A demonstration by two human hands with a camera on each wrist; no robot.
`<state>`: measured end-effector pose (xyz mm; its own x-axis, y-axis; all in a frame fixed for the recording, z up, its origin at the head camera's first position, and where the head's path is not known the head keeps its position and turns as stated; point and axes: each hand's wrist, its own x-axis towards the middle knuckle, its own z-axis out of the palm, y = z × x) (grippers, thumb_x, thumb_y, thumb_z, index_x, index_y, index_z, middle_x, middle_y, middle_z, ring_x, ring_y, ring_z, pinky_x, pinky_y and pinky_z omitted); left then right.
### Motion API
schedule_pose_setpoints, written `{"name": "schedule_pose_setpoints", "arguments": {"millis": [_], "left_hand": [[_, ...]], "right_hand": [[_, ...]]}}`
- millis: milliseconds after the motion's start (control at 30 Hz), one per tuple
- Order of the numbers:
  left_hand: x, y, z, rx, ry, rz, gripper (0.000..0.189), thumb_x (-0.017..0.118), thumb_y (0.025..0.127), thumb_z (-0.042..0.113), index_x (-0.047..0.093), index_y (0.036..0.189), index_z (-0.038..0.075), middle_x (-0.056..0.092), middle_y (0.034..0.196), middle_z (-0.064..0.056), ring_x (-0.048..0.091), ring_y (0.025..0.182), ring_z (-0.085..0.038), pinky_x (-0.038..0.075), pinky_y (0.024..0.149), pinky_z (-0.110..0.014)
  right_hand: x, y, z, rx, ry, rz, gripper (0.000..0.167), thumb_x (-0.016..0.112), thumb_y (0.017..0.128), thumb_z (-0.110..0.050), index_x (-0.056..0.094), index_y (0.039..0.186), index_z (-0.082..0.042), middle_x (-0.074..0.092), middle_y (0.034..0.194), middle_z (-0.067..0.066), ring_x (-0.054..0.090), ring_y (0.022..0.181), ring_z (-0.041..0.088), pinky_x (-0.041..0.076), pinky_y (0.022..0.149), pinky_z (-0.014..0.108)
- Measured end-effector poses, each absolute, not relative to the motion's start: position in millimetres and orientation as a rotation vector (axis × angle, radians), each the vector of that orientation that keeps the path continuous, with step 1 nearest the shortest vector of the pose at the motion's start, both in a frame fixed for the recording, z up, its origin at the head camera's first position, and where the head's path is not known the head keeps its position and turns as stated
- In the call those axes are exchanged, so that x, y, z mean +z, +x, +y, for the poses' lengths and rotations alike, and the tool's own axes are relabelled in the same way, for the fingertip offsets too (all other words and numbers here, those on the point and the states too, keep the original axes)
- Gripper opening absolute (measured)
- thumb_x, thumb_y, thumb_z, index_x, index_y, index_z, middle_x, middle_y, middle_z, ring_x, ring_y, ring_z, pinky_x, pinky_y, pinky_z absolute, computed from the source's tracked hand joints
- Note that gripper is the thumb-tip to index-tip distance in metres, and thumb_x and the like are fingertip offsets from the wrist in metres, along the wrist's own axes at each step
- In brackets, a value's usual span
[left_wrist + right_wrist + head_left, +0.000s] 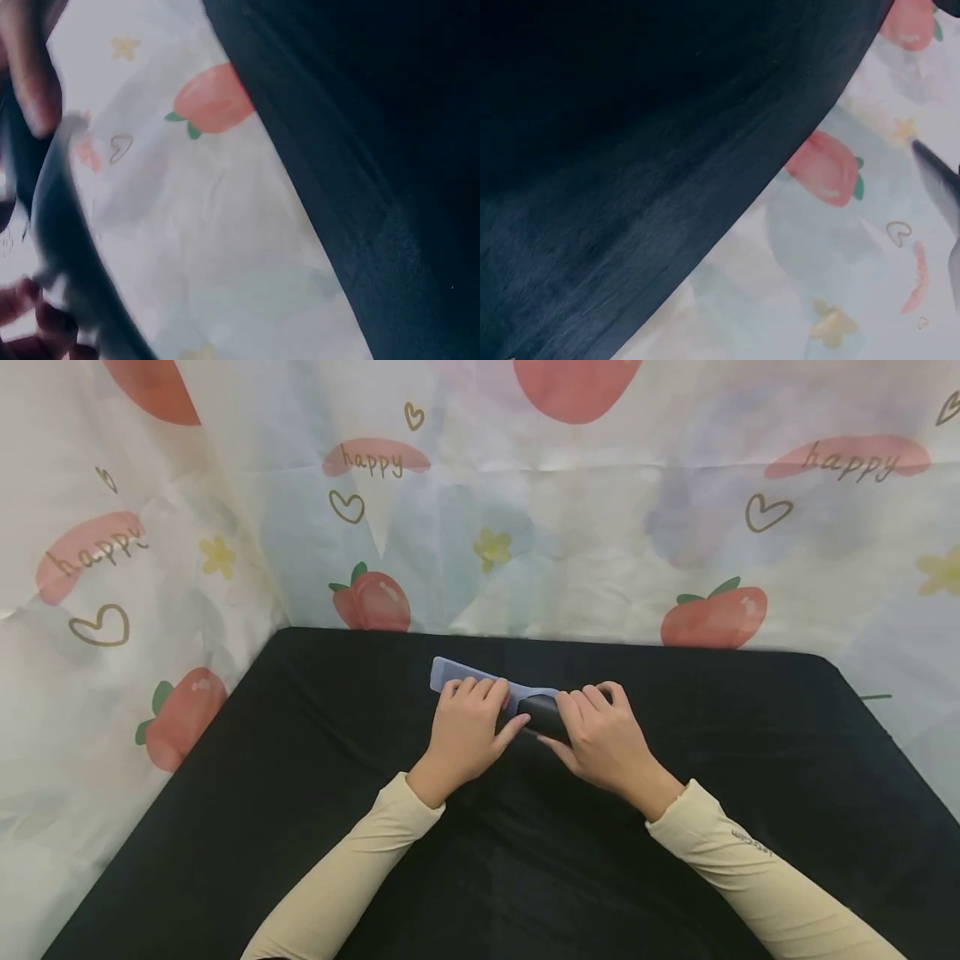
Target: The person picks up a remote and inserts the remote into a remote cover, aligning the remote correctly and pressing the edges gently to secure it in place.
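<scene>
Pale-blue strip (446, 674), with a dark piece (542, 715) laid along its right part, is held over the far half of the black table (495, 877), its long axis running mostly sideways to the table's far edge and its left end tilted toward that edge; I can't tell how high it is. Neither hand is nearer: the left hand (467, 732) curls its fingers over the strip's middle, thumb reaching toward the dark piece, while the right hand (606, 740) grips the right end, fingers bent over, thumb beneath. Both forearms slant in from the table's near side, knuckles up.
</scene>
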<state>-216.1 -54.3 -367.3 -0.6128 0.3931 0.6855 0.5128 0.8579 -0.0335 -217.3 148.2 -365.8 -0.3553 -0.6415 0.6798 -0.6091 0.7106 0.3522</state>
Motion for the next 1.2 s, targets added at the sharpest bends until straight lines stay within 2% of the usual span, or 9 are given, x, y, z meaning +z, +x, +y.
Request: {"name": "schedule_pose_setpoints", "arguments": {"millis": [100, 233, 300, 367, 467, 567, 700, 800, 1200], "left_hand": [[-365, -216, -60, -0.298, -0.711, -2.372, 0.034, 0.064, 0.085, 0.044, 0.048, 0.080, 0.015, 0.050, 0.068, 0.003, 0.052, 0.070, -0.016, 0.044, 0.074, -0.035], [-363, -217, -62, -0.351, -0.733, -2.391, 0.030, 0.063, 0.088, 0.036, 0.046, 0.078, 0.014, 0.046, 0.065, 0.004, 0.050, 0.069, -0.015, 0.043, 0.072, -0.035], [-364, -216, -60, -0.321, -0.698, -2.381, 0.025, 0.062, 0.089, 0.031, 0.047, 0.079, 0.014, 0.048, 0.066, 0.004, 0.051, 0.068, -0.016, 0.043, 0.072, -0.034], [-367, -215, -56, -0.253, -0.625, -2.353, 0.019, 0.061, 0.087, 0.027, 0.049, 0.079, 0.014, 0.052, 0.067, 0.002, 0.052, 0.067, -0.016, 0.043, 0.071, -0.034], [-371, -211, -46, -0.122, -0.467, -2.278, 0.013, 0.059, 0.080, 0.022, 0.054, 0.076, 0.011, 0.057, 0.066, -0.001, 0.054, 0.065, -0.019, 0.044, 0.070, -0.034], [-372, -207, -37, -0.008, -0.309, -2.225, 0.015, 0.061, 0.075, 0.021, 0.055, 0.068, 0.010, 0.057, 0.061, -0.003, 0.053, 0.063, -0.020, 0.043, 0.068, -0.034], [-369, -205, -32, 0.098, -0.234, -2.251, 0.024, 0.064, 0.076, 0.024, 0.055, 0.059, 0.010, 0.055, 0.054, -0.003, 0.052, 0.061, -0.020, 0.042, 0.068, -0.035], [-366, -206, -34, 0.125, -0.273, -2.286, 0.025, 0.065, 0.079, 0.024, 0.057, 0.059, 0.011, 0.056, 0.054, -0.001, 0.053, 0.062, -0.019, 0.042, 0.069, -0.035], [-365, -214, -51, -0.196, -0.699, -2.139, 0.018, 0.063, 0.073, 0.009, 0.053, 0.059, 0.013, 0.053, 0.051, 0.002, 0.047, 0.057, -0.014, 0.037, 0.059, -0.027]], "right_hand": [[-367, -220, 152, -0.014, 1.018, -2.007, 0.045, 0.069, 0.078, -0.037, 0.056, 0.092, 0.004, 0.059, 0.072, 0.015, 0.055, 0.068, 0.030, 0.045, 0.073, 0.050], [-368, -223, 154, 0.000, 1.058, -1.968, 0.044, 0.047, 0.094, -0.038, 0.055, 0.093, 0.005, 0.058, 0.073, 0.016, 0.055, 0.068, 0.030, 0.044, 0.074, 0.050], [-368, -224, 152, 0.010, 1.062, -1.958, 0.045, 0.043, 0.096, -0.038, 0.055, 0.093, 0.005, 0.058, 0.073, 0.016, 0.055, 0.068, 0.030, 0.044, 0.074, 0.050], [-368, -224, 150, 0.015, 1.062, -1.958, 0.041, 0.052, 0.091, -0.036, 0.055, 0.093, 0.006, 0.058, 0.072, 0.016, 0.054, 0.068, 0.030, 0.044, 0.073, 0.051], [-369, -223, 145, 0.006, 1.054, -1.955, 0.043, 0.070, 0.077, -0.033, 0.056, 0.092, 0.005, 0.059, 0.072, 0.015, 0.055, 0.067, 0.030, 0.045, 0.073, 0.051], [-369, -221, 139, -0.041, 1.018, -1.972, 0.048, 0.077, 0.069, -0.034, 0.057, 0.091, 0.004, 0.059, 0.071, 0.014, 0.055, 0.067, 0.029, 0.045, 0.075, 0.051], [-367, -219, 136, -0.076, 0.956, -2.011, 0.046, 0.075, 0.071, -0.037, 0.057, 0.089, 0.002, 0.059, 0.070, 0.013, 0.055, 0.068, 0.029, 0.045, 0.078, 0.050], [-365, -218, 136, -0.086, 0.931, -2.036, 0.045, 0.071, 0.074, -0.039, 0.057, 0.088, 0.002, 0.059, 0.069, 0.013, 0.054, 0.069, 0.029, 0.044, 0.078, 0.050], [-364, -215, 139, -0.041, 1.015, -2.075, 0.052, 0.078, 0.068, -0.041, 0.054, 0.083, 0.004, 0.058, 0.064, 0.014, 0.052, 0.065, 0.030, 0.044, 0.070, 0.045]]}}
